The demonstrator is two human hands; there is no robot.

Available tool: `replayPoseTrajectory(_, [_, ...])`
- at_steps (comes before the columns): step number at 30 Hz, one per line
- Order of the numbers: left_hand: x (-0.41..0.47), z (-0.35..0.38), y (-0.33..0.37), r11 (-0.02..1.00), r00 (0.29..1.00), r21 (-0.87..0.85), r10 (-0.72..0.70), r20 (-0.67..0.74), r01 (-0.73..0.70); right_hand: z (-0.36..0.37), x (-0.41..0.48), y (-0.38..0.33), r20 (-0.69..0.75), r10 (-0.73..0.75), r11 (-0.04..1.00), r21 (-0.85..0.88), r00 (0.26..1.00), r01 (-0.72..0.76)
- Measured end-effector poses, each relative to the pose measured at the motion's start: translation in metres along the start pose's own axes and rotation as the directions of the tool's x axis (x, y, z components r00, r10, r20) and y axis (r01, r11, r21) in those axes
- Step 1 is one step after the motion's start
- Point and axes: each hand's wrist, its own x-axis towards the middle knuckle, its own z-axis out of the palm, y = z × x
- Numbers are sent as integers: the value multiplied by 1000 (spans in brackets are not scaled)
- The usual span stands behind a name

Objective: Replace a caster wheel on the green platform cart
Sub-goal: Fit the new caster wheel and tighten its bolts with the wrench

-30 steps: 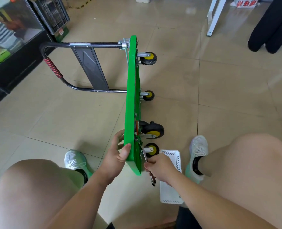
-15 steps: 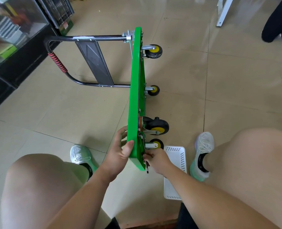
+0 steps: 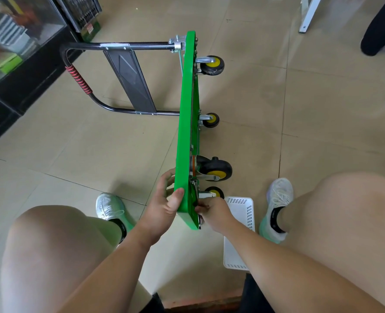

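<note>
The green platform cart (image 3: 187,123) stands on its long edge on the tiled floor, its black handle (image 3: 78,80) folded out to the left. Its casters point right: a large swivel one (image 3: 216,169), a small one nearest me (image 3: 215,192) and two farther ones (image 3: 210,119), (image 3: 211,64). My left hand (image 3: 164,208) grips the deck's near end, thumb on its edge. My right hand (image 3: 216,211) presses against the underside just below the nearest caster's bracket, closed on a wrench (image 3: 201,223) whose tip just shows under the deck.
A white slotted basket (image 3: 238,233) lies on the floor under my right forearm, between my feet. A glass cabinet (image 3: 17,41) and a black crate (image 3: 83,12) stand at the left. A white table leg (image 3: 308,14) and another person's dark legs (image 3: 381,30) are at the top right.
My right hand has moved up along the underside toward the nearest caster's bracket, and the wrench that hung below it is now mostly hidden. My left hand keeps its grip.
</note>
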Motion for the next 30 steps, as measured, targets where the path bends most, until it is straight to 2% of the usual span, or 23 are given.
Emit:
replayPoseTrajectory(6, [2,0,-3,1000,1000,1,-1,-7,1,3,-6,-3,19,33,999,36,999,-34])
replayPoseTrajectory(11, [-1,1,1,1000,1000,-8,-9,-5,9,-3,-22,-12,14,79,996,-50,997,-79])
replayPoseTrajectory(19, [-1,1,-1,1000,1000,-18,-25,-19,25,-9,-43,-44,-9,193,951,249,981,-185])
replayPoseTrajectory(23, [-1,0,-1,998,999,-39,-41,-22,40,-19,-46,-71,97,276,795,536,956,-284])
replayPoseTrajectory(25, [-1,1,-1,998,999,-43,-35,-23,34,-24,-48,-85,150,285,714,625,947,-314])
replayPoseTrajectory(26, [-1,1,-1,999,999,-44,-31,-23,30,-26,-49,-88,166,281,713,624,945,-322])
replayPoseTrajectory(30, [0,1,-2,999,1000,-31,-23,-17,22,-27,-63,-81,224,247,809,489,943,-327])
